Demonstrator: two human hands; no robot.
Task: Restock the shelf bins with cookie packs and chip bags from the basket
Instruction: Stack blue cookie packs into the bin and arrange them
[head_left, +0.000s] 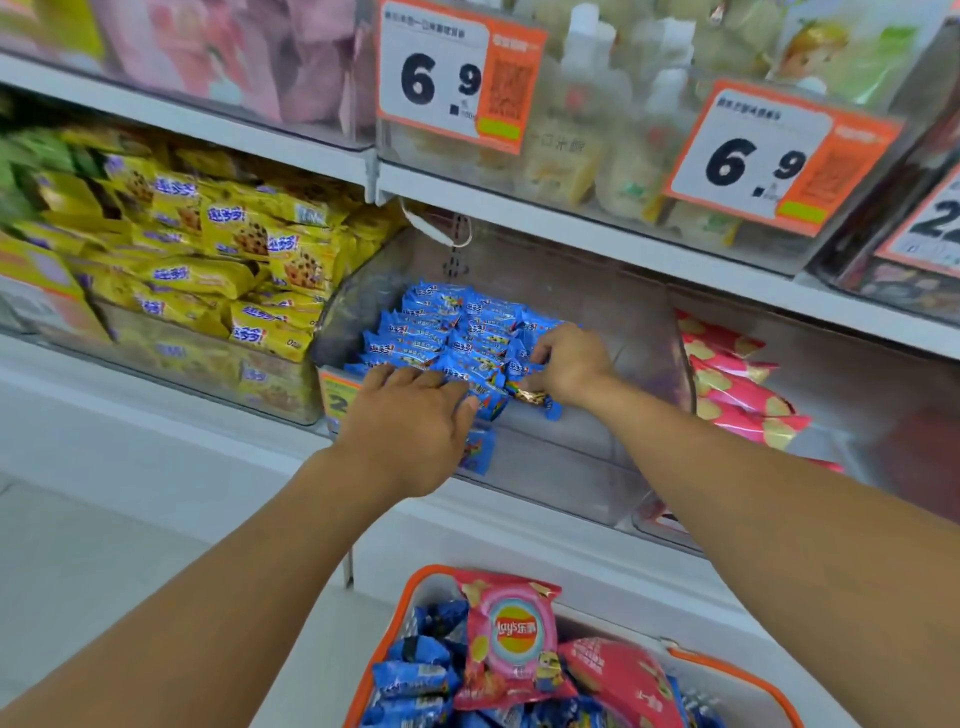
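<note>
A clear shelf bin (597, 457) in the middle shelf holds several blue cookie packs (447, 327). My left hand (410, 421) lies over the bin's front edge, its fingers pressing on the front blue packs. My right hand (571, 364) reaches into the bin from the right and pinches a blue cookie pack (535, 395) at the front of the pile. Below, an orange-rimmed basket (727, 670) holds more blue cookie packs (415, 670) and pink chip bags (511, 639).
The bin to the left is heaped with yellow cookie packs (234, 260). The bin to the right holds pink chip bags (737, 384). Price tags (452, 78) hang on the upper shelf's bins. A white shelf ledge (156, 415) runs below the bins.
</note>
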